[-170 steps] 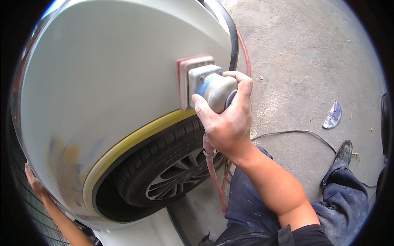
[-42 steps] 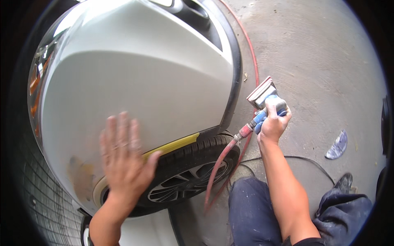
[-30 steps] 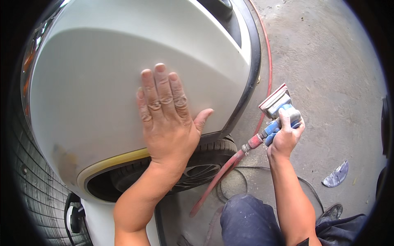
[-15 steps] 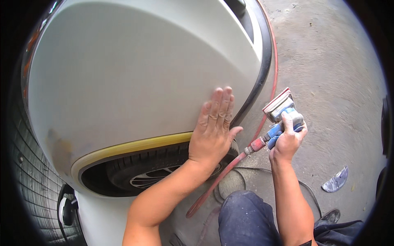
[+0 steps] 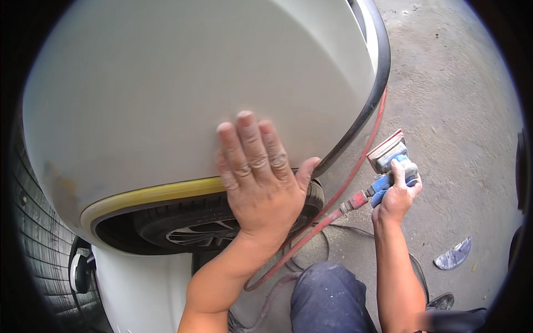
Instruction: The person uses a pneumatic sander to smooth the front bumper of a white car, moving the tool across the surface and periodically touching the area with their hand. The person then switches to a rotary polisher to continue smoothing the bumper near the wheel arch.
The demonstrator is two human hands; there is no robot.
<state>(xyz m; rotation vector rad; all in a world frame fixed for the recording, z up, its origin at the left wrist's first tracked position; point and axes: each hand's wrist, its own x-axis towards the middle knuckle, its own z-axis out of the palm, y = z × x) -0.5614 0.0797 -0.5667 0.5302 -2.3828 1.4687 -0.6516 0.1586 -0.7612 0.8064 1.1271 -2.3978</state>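
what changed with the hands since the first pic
The right hand has drawn the sander rightward off the pale car panel. The left hand has moved right from the panel's left edge and now lies flat on it. Unchanged: sander gripped in the right hand, purple half-disc on the floor.

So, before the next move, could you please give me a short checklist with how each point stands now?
1. Blue-and-silver sander with a flat rectangular pad gripped in the right hand: ok.
2. Sander held off the smooth pale-grey car panel: ok, out over the rough grey concrete floor.
3. Red rubber hose joined to the sander: ok, by its coupling.
4. Left hand off the panel: not ok, it appears laid flat on it, fingers spread.
5. Floor near the right forearm clear: not ok, a purple-grey half-round piece lies there.
6. Sander switched off: cannot tell.
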